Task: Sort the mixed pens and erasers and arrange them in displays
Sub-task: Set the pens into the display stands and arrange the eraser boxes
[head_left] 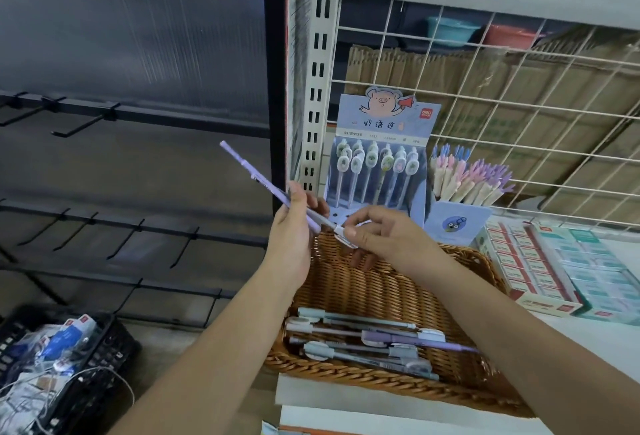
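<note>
My left hand (294, 227) grips a long purple pen (256, 181) that slants up to the left above the wicker basket (349, 287). My right hand (381, 232) pinches the pen's lower end at its pale cap (344, 234). Several more pens (367, 343) lie in the near part of the basket. Behind it stands a blue pig-printed pen display (381, 157) with several pens upright in it. Right of that, a blue cup (457, 220) holds many pastel pens. Boxes of erasers (540, 265) lie at the right on the shelf.
A white wire grid (519, 105) backs the shelf, with cardboard boxes behind it. A white slotted upright (320, 71) and a black post stand at the left. Black hook rails (104, 227) line the left wall. A black crate (62, 365) of packets sits low left.
</note>
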